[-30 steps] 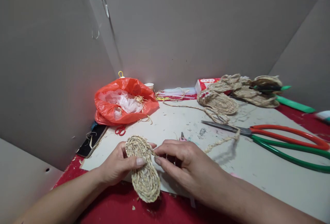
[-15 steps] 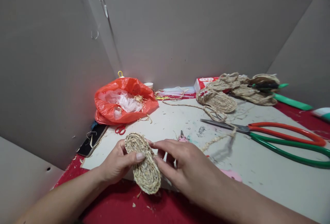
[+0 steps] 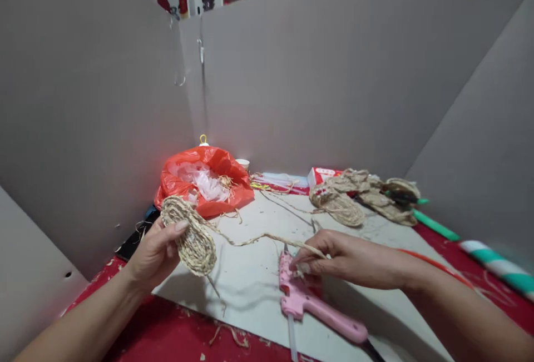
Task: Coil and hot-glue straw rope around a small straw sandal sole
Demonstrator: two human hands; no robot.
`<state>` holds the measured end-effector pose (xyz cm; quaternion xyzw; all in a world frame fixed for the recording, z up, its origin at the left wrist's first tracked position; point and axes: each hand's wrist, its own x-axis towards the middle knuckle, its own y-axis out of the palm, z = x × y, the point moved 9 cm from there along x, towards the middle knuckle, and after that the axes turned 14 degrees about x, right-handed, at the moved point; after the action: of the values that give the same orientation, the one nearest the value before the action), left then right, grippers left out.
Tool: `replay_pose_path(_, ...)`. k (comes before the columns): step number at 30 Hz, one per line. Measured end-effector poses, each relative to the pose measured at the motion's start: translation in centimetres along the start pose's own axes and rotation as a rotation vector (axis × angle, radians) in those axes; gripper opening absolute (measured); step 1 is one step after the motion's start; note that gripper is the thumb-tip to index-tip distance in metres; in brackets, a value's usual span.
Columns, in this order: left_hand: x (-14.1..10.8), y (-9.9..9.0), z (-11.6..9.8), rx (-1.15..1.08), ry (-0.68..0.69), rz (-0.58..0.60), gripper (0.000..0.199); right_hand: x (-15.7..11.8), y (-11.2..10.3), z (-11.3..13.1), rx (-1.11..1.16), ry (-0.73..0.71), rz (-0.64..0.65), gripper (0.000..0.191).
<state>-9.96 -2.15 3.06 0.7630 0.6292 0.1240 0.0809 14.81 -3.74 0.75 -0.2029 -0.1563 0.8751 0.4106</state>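
A coiled straw sole (image 3: 195,245), oval and made of braided cord, is held tilted in my left hand (image 3: 156,248), thumb on its face. From its upper edge a braided straw cord (image 3: 258,237) runs right to my right hand (image 3: 346,259), whose fingers close around it. Below that hand a pink glue gun (image 3: 321,312) lies on the board, nozzle pointing away and a clear glue stick out of its back. My right fingertips are at the gun's body; whether they touch it I cannot tell.
A red plastic bag (image 3: 233,203) with straw scraps stands at the back left. More straw soles (image 3: 346,206) lie at the back right beside a red and white box (image 3: 323,174). Grey panels (image 3: 312,89) wall in the white board (image 3: 250,278). A phone (image 3: 129,245) lies at left.
The sole has moved left and up in my left hand. My right hand has left the sole and moved right to the glue gun, with the cord now stretched between. The view has tilted up.
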Motion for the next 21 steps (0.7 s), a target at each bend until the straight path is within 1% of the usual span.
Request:
replay_pose_path(2, 0.2, -1.0, -0.9, -0.062, 0.033, -0.071, 0.025, 0.8, -3.3, -1.1, -0.104, 0.051, -0.125, 0.025)
replay_pose_path(4, 0.4, -1.7, -1.3, -0.113, 0.042, -0.134, 0.020, 1.4, -7.9, -1.0, -0.217, 0.095, -0.292, 0.033)
replay_pose_path(5, 0.4, -1.9, -1.3, -0.132, 0.039, -0.159, 0.018, 1.4, -10.5, -0.5, -0.266, 0.115, -0.386, 0.038)
replay_pose_path(6, 0.5, -2.0, -1.2, -0.146, 0.031, -0.176, 0.015, 1.2, -13.2, 0.4, -0.309, 0.120, -0.503, 0.040)
replay_pose_path(7, 0.6, -2.0, -1.0, -0.156, 0.020, -0.182, 0.014, 0.6, -15.8, 1.7, -0.351, 0.112, -0.628, 0.038)
replay_pose_path(8, 0.6, -1.9, -0.7, -0.162, 0.005, -0.177, 0.013, -0.2, -17.9, 3.3, -0.386, 0.072, -0.752, 0.040)
replay_pose_path(9, 0.7, -1.7, -0.3, -0.164, -0.013, -0.163, 0.013, -1.2, -19.6, 4.8, -0.420, 0.016, -0.875, 0.039)
replay_pose_path(10, 0.7, -1.5, 0.0, -0.167, -0.028, -0.146, 0.013, -2.2, -20.6, 6.1, -0.447, -0.061, -0.962, 0.037)
replay_pose_path(11, 0.8, -1.4, 0.4, -0.170, -0.039, -0.128, 0.013, -2.8, -20.8, 6.8, -0.468, -0.122, -1.008, 0.036)
replay_pose_path(12, 0.8, -1.3, 0.7, -0.170, -0.045, -0.113, 0.013, -3.3, -20.5, 6.9, -0.486, -0.176, -1.026, 0.031)
replay_pose_path(13, 0.9, -1.1, 0.9, -0.166, -0.047, -0.098, 0.014, -3.4, -19.7, 6.4, -0.500, -0.213, -1.008, 0.024)
replay_pose_path(15, 1.2, -0.9, 1.2, -0.146, -0.044, -0.053, 0.015, -3.2, -17.2, 3.9, -0.511, -0.223, -0.896, 0.006)
replay_pose_path(17, 1.4, -0.5, 1.5, -0.107, -0.048, 0.011, 0.016, -3.2, -14.3, 1.1, -0.487, -0.168, -0.767, 0.014)
replay_pose_path(18, 1.5, -0.3, 1.7, -0.082, -0.055, 0.041, 0.017, -3.6, -13.0, 0.4, -0.473, -0.147, -0.730, 0.017)
replay_pose_path(19, 1.5, -0.1, 1.9, -0.057, -0.063, 0.070, 0.017, -4.0, -11.7, 0.4, -0.459, -0.137, -0.712, 0.015)
replay_pose_path(20, 1.4, 0.1, 2.2, -0.034, -0.072, 0.097, 0.017, -4.6, -10.6, 1.0, -0.437, -0.133, -0.730, 0.015)
replay_pose_path(21, 1.3, 0.4, 2.4, -0.015, -0.080, 0.125, 0.017, -5.5, -10.0, 1.9, -0.380, -0.112, -0.824, 0.022)
